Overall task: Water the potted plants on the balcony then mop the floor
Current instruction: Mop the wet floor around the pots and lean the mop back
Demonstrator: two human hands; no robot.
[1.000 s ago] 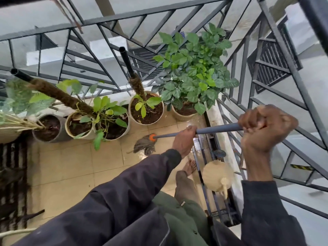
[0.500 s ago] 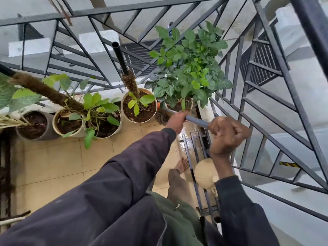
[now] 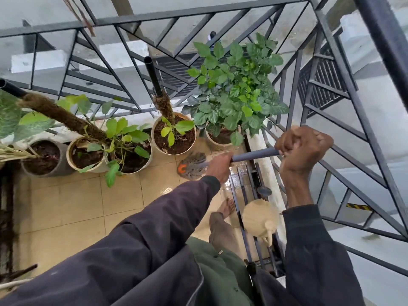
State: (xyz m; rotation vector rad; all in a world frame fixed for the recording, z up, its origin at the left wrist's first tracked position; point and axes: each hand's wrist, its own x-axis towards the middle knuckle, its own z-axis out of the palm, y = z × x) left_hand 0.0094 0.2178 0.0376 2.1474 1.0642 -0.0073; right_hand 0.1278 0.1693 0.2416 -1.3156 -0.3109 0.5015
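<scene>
1. The left hand [image 3: 219, 166] grips the handle [image 3: 254, 156] of the mop low down. Its fingers are curled round the shaft, close to the mop head [image 3: 192, 164].
2. The right hand [image 3: 303, 149] holds the handle's upper end in a tight fist, fingers wrapped fully round it, beside the railing [image 3: 331, 120].
3. The handle runs nearly level across the view between the two hands.
4. The mop head, grey strings with an orange clip, lies on the tiled floor [image 3: 72, 202]. It is just in front of the pole pot [image 3: 157, 145] and near the pot under the bush [image 3: 234, 85].
5. More pots stand in a row along the far railing, ending with a grey pot [image 3: 50, 171] at the left. All hold dark soil.
6. The tiles by the mop head and along the right railing shine wet.
7. A cream watering can [image 3: 258, 219] sits low beside the right railing, near a bare foot [image 3: 226, 207].
</scene>
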